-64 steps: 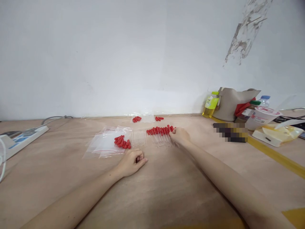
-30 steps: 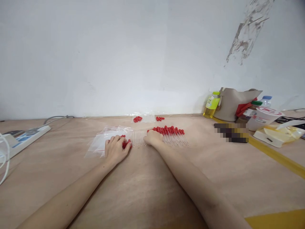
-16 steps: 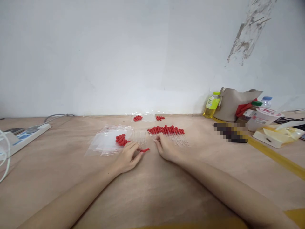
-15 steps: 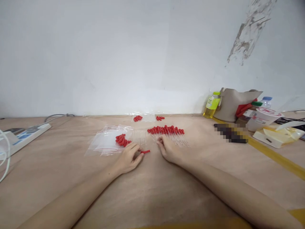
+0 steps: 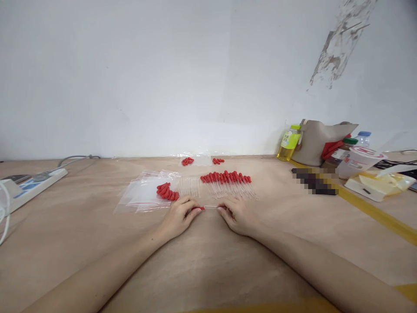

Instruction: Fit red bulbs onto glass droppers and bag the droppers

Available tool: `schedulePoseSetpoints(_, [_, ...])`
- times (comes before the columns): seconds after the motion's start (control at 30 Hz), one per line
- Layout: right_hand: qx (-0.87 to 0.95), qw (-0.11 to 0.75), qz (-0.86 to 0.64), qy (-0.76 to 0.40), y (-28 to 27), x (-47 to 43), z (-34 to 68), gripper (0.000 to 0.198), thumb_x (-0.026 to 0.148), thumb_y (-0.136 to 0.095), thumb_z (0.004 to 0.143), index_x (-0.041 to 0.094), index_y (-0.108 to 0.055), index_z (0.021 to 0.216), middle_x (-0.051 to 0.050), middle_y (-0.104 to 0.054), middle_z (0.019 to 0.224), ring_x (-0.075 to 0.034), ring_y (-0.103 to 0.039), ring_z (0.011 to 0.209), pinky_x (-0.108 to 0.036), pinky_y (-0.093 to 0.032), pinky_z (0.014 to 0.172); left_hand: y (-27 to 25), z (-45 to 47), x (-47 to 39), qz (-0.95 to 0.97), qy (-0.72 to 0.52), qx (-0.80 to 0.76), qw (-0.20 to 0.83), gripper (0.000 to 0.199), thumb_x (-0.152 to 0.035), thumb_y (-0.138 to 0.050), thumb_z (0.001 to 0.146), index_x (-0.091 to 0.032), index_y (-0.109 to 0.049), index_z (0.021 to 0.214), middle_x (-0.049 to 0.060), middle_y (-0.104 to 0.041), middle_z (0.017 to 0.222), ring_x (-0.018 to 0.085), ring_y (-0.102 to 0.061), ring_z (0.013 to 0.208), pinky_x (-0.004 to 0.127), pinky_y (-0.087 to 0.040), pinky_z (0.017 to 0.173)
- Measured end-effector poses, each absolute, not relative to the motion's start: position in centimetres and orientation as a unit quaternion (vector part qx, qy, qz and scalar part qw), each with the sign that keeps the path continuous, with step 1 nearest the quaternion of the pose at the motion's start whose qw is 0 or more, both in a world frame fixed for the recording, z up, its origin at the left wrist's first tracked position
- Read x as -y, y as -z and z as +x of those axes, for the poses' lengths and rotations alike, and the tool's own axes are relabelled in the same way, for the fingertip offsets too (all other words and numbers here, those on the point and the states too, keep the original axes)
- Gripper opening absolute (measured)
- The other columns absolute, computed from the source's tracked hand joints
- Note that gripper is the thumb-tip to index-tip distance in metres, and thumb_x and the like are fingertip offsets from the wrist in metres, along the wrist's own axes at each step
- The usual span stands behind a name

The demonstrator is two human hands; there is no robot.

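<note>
My left hand point(image 5: 183, 215) is closed on a red rubber dropper bulb point(image 5: 202, 208), whose mouth points right. A thin clear glass tube point(image 5: 211, 207) lies level between both hands, its right end pinched in my right hand point(image 5: 238, 214). The tube's left end meets the bulb's mouth; whether it sits inside I cannot tell. Behind my left hand, loose red bulbs point(image 5: 165, 191) lie on clear zip bags point(image 5: 138, 191). Bare glass tubes point(image 5: 190, 187) lie in a row beside them. To the right are several droppers point(image 5: 227, 178) with red bulbs fitted on their tubes.
Near the wall lie more red bulbs point(image 5: 187, 161) on clear plastic. A power strip point(image 5: 42, 184) is at the left. On the right stand a yellow drink bottle point(image 5: 288, 143), a grey bag point(image 5: 311, 143), a lidded cup point(image 5: 356, 163) and a tissue pack point(image 5: 379, 184).
My right hand has come away from the dropper row toward me with a glass tube, now level against the bulb. My left hand has closed further round the bulb.
</note>
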State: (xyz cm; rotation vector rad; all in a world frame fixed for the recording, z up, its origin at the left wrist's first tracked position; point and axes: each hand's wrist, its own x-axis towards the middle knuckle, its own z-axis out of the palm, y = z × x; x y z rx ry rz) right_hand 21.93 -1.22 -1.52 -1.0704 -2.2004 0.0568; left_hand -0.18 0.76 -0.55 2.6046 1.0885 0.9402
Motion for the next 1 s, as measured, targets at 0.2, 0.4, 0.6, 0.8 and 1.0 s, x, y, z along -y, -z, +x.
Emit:
schedulePoseSetpoints(0.2, [0.835,0.353,-0.419,-0.041,1.36,1.65,21.76,0.019,0.022,-0.036,0.086,0.018,-0.054,0.085,-0.003,-0.062,0.078,-0.013,-0.053,0.07,-0.029,-0.033,0.074,0.84,-0.03,-0.69,0.844,-0.344,-0.391,0.131,0.017,-0.029,-0.043,0.086,-0.018,-0.055,0.087,0.002,-0.059,0.079,0.014,-0.053,0.07,0.025,-0.042,0.063])
schedulePoseSetpoints(0.4, [0.825,0.37,-0.424,-0.052,1.52,1.42,21.86,0.017,0.023,-0.037,0.086,0.019,-0.054,0.084,-0.002,-0.06,0.074,-0.013,-0.052,0.068,-0.029,-0.033,0.073,0.9,0.06,-0.61,0.838,-0.351,-0.391,0.146,0.016,-0.029,-0.043,0.085,-0.018,-0.055,0.089,0.0,-0.061,0.078,0.012,-0.054,0.066,0.023,-0.041,0.061])
schedulePoseSetpoints(0.6, [0.849,0.345,-0.396,-0.055,1.66,1.55,21.74,0.015,0.022,-0.039,0.085,0.018,-0.053,0.08,0.0,-0.06,0.07,-0.012,-0.051,0.063,-0.029,-0.032,0.075,0.73,0.45,-0.2,0.837,-0.354,-0.385,0.164,0.02,-0.031,-0.044,0.085,-0.018,-0.058,0.091,0.002,-0.062,0.081,0.013,-0.055,0.068,0.023,-0.042,0.063])
schedulePoseSetpoints(0.8, [0.854,0.331,-0.393,-0.084,1.48,1.49,21.77,0.016,0.022,-0.041,0.084,0.019,-0.055,0.079,0.0,-0.061,0.071,-0.012,-0.052,0.064,-0.028,-0.033,0.074,0.74,0.42,-0.17,0.843,-0.351,-0.369,0.175,0.022,-0.033,-0.047,0.084,-0.018,-0.062,0.084,0.002,-0.062,0.075,0.014,-0.055,0.067,0.023,-0.041,0.06])
schedulePoseSetpoints(1.0, [0.876,0.289,-0.38,-0.061,1.17,1.04,22.22,0.017,0.02,-0.043,0.085,0.021,-0.06,0.083,0.001,-0.064,0.075,-0.011,-0.053,0.065,-0.028,-0.029,0.074,0.59,0.31,0.21,0.864,-0.325,-0.343,0.173,0.021,-0.031,-0.046,0.085,-0.018,-0.062,0.084,0.002,-0.061,0.073,0.013,-0.054,0.068,0.024,-0.041,0.062])
